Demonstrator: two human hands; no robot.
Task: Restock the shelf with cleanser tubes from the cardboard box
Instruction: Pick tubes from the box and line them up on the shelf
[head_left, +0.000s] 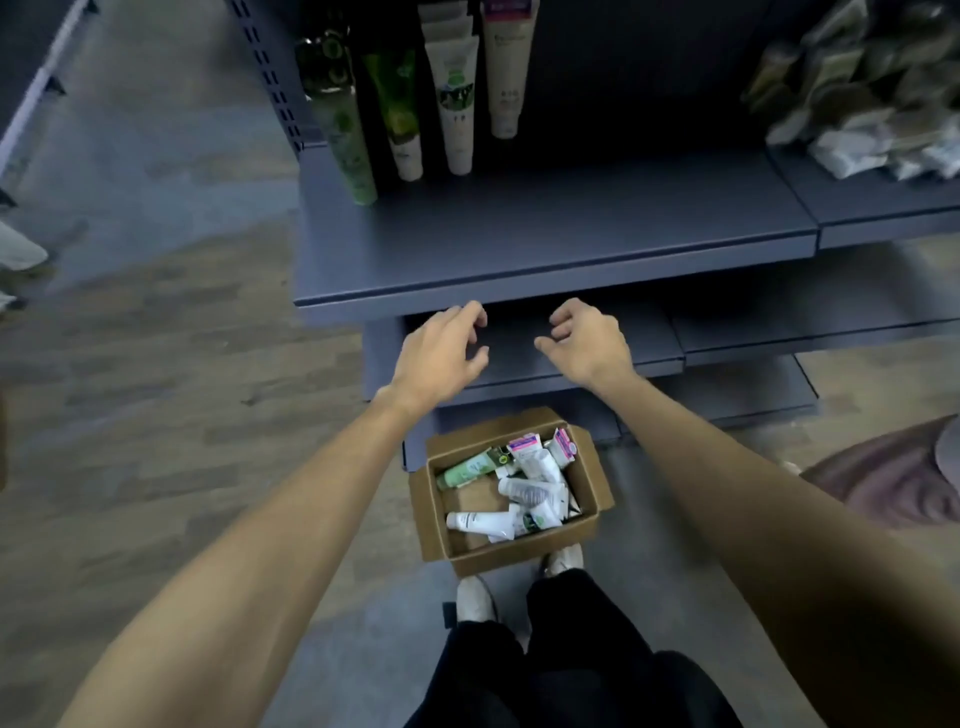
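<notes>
An open cardboard box (589, 486) stands on the floor by my feet, with several cleanser tubes (524, 491) lying loose inside, white, green and pink-labelled. Above it a grey shelf (545, 244) carries several upright tubes (454, 98) at its back left. My left hand (441, 353) and my right hand (587, 343) hover side by side just below the shelf's front edge, above the box. Both hold nothing, and their fingers hang loosely curled.
Lower grey shelves (727, 332) sit under the main one. Pale packets (883, 104) are piled on the adjoining shelf at the right. A perforated upright (270, 78) stands at the shelf's left. A patterned rug (893, 473) lies on the floor at the right.
</notes>
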